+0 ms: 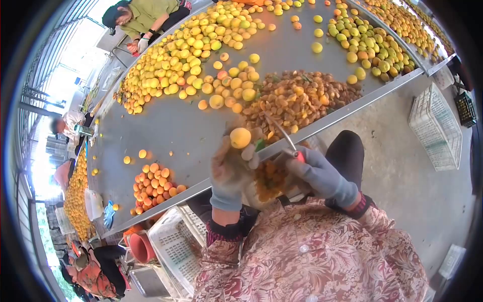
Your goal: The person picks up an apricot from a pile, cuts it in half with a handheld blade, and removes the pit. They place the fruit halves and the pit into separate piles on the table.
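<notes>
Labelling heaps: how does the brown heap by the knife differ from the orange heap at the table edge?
The brown heap is larger, speckled and made of small pieces; the orange heap is smaller, of smooth round whole fruit. Both lie on the metal table.

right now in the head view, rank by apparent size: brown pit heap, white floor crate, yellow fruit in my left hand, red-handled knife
1. brown heap of fruit pits
2. white plastic lattice crate
3. red-handled metal knife and round yellow fruit: alike, unranked; both sit nearest the camera
</notes>
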{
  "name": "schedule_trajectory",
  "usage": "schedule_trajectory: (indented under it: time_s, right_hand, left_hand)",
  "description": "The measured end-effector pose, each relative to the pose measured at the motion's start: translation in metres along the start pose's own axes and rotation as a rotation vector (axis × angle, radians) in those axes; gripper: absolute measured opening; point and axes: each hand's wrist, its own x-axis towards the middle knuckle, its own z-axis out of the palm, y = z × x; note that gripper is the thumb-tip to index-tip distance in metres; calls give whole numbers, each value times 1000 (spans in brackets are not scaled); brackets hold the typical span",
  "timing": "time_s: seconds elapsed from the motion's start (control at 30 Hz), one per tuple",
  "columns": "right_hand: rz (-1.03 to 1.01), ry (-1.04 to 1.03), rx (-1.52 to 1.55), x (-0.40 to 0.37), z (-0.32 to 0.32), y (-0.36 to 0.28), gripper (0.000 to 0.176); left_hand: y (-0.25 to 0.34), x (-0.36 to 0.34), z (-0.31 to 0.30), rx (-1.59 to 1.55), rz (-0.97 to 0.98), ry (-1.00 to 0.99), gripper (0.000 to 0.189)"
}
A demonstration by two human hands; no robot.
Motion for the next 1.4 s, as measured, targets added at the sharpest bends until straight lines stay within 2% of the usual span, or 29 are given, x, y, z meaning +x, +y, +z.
schedule_trajectory:
  time_s: [0.07, 0.13, 0.2, 0.27, 0.37, 0.5, 0.57, 0.77, 0.9, 0.97, 1.07, 1.13, 1.17, 1.23, 1.27, 1.33, 1.4]
  right_hand:
    - [20, -57, 85, -1, -3, 1, 30]
    - [39, -113, 172, -3, 0, 1, 32]
    - [43, -81, 14, -5, 11, 0, 33]
    - [63, -125, 56, -11, 13, -1, 32]
    - [135, -80, -15, -18, 14, -7, 31]
    - [154, -98, -66, -19, 14, -2, 31]
    - [140, -99, -97, -17, 14, 0, 31]
    - [206, -97, -138, -15, 15, -5, 31]
    - [196, -77, -301, -14, 14, -6, 33]
    - [170, -69, -353, -15, 12, -5, 34]
    - [116, -78, -489, -15, 11, -6, 35]
    - [187, -25, -776, -15, 16, -14, 37]
    - [188, -24, -775, -15, 17, -15, 37]
    - [133, 26, -1029, -16, 18, -15, 39]
    - [135, 27, -1028, -17, 17, -14, 39]
    - [-23, 47, -1140, -18, 13, -10, 39]
    - [-4, 36, -1133, -19, 14, -14, 37]
  left_hand:
    - [-8, -4, 6, -77, -22, -40, 51]
    - [-13, -6, 6, -54, -22, 4, 49]
    - [-14, -7, 7, -30, -20, 50, 48]
    - [-14, -7, 12, 47, 20, 99, 41]
    - [-12, -7, 10, -39, 6, 23, 31]
    - [-13, -8, 13, 18, 44, 84, 33]
    - [-12, -6, 10, -4, 51, 15, 38]
    - [-12, -7, 4, -6, 35, -10, 44]
    - [-8, -10, 4, -5, 20, -26, 47]
    - [-6, -10, -3, 49, 14, -150, 53]
    - [-7, -9, -8, 66, 26, -148, 54]
    - [-8, -10, -7, 94, 44, -127, 54]
    - [-8, -10, -6, 122, 62, -108, 54]
    - [-8, -11, -3, 127, 61, -90, 53]
    - [-8, -11, -3, 133, 65, -73, 51]
    - [-8, -11, -11, 107, 34, -103, 49]
    - [-9, -12, -15, 79, 6, -131, 47]
